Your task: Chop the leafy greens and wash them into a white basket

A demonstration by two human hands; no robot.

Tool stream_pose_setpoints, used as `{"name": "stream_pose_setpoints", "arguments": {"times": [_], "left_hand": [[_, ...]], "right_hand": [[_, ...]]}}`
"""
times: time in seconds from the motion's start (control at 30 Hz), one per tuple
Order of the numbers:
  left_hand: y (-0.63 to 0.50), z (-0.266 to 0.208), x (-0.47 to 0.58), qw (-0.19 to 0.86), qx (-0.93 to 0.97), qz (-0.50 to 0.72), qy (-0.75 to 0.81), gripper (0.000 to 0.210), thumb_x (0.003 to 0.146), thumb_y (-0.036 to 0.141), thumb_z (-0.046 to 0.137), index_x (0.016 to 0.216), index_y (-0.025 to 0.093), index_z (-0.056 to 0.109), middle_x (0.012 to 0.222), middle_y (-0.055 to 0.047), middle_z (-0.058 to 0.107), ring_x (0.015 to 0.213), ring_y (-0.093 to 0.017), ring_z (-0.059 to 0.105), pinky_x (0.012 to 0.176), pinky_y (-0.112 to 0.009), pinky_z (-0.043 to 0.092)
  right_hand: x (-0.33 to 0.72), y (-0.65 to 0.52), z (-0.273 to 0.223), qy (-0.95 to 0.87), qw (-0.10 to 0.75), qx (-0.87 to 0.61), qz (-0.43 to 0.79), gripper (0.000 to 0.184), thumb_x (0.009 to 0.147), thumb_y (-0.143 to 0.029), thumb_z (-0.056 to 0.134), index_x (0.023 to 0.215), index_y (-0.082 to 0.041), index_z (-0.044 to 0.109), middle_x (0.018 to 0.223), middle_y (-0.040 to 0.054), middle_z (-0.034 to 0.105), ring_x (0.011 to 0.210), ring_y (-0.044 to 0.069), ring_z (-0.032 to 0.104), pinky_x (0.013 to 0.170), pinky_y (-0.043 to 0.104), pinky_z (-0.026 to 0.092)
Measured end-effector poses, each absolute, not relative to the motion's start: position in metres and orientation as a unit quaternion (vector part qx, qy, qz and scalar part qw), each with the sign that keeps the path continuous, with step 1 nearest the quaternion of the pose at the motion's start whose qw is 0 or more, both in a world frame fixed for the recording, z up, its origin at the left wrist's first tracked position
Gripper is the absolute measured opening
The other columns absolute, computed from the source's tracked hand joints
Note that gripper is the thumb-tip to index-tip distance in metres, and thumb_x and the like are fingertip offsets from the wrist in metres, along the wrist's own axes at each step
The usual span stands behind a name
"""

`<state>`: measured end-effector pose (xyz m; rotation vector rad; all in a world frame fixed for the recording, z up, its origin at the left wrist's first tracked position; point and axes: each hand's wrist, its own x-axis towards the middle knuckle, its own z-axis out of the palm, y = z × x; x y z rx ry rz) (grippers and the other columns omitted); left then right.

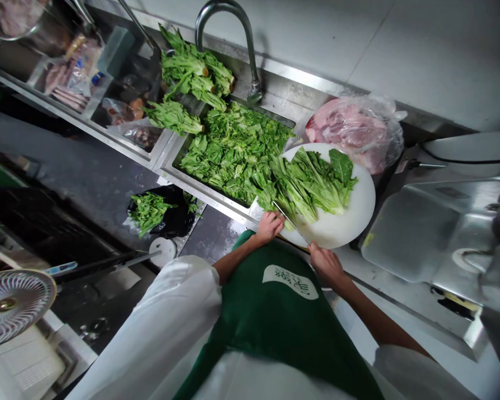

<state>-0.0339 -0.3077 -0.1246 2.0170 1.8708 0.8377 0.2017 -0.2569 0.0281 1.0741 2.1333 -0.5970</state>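
Observation:
My right hand is wrapped round the handle of a knife. The blade slants up and left over the near edge of a round white cutting board. My left hand is closed beside the blade's tip, at the board's left edge; what its fingers hold, if anything, is hidden. Long leafy greens lie across the board, with stem ends toward the right and front. Left of the board, cut leaves fill a metal sink basin.
Whole heads of greens are piled behind the sink by a curved faucet. Bagged raw meat lies behind the board. A metal machine stands to the right. Below is a black bag with green scraps.

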Motion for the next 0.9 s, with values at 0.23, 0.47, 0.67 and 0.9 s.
{"name": "stream_pose_setpoints", "arguments": {"times": [0.23, 0.47, 0.67, 0.9], "left_hand": [[-0.307, -0.125, -0.034, 0.119, 0.696, 0.298, 0.642, 0.03, 0.105, 0.034, 0.044, 0.111, 0.017, 0.069, 0.109, -0.012, 0.064, 0.1, -0.023, 0.057, 0.086, -0.04, 0.049], [-0.309, -0.127, -0.036, 0.131, 0.68, 0.346, 0.633, 0.03, 0.107, 0.034, 0.043, 0.111, 0.017, 0.068, 0.104, -0.012, 0.064, 0.097, -0.021, 0.058, 0.086, -0.038, 0.05], [-0.295, -0.133, -0.028, 0.161, 0.697, 0.326, 0.618, 0.031, 0.107, 0.035, 0.042, 0.113, 0.018, 0.068, 0.111, -0.013, 0.063, 0.101, -0.022, 0.059, 0.088, -0.04, 0.05], [-0.294, -0.136, -0.028, 0.156, 0.706, 0.316, 0.615, 0.031, 0.106, 0.033, 0.041, 0.112, 0.017, 0.068, 0.111, -0.014, 0.064, 0.102, -0.023, 0.059, 0.088, -0.041, 0.05]], "right_hand": [[0.208, -0.263, 0.035, 0.809, 0.34, 0.426, -0.219, 0.035, 0.109, -0.034, 0.023, 0.117, -0.017, 0.053, 0.089, 0.0123, 0.075, 0.089, 0.026, 0.074, 0.073, 0.031, 0.041], [0.193, -0.254, 0.014, 0.812, 0.318, 0.429, -0.235, 0.035, 0.11, -0.032, 0.024, 0.111, -0.017, 0.055, 0.092, 0.0133, 0.076, 0.09, 0.025, 0.074, 0.071, 0.03, 0.04], [0.212, -0.254, 0.03, 0.806, 0.33, 0.449, -0.201, 0.034, 0.109, -0.033, 0.024, 0.112, -0.017, 0.054, 0.091, 0.0127, 0.076, 0.089, 0.026, 0.075, 0.07, 0.03, 0.04], [0.208, -0.265, 0.036, 0.801, 0.329, 0.447, -0.224, 0.034, 0.109, -0.032, 0.025, 0.115, -0.016, 0.054, 0.094, 0.0133, 0.075, 0.09, 0.025, 0.074, 0.072, 0.031, 0.042]]}}
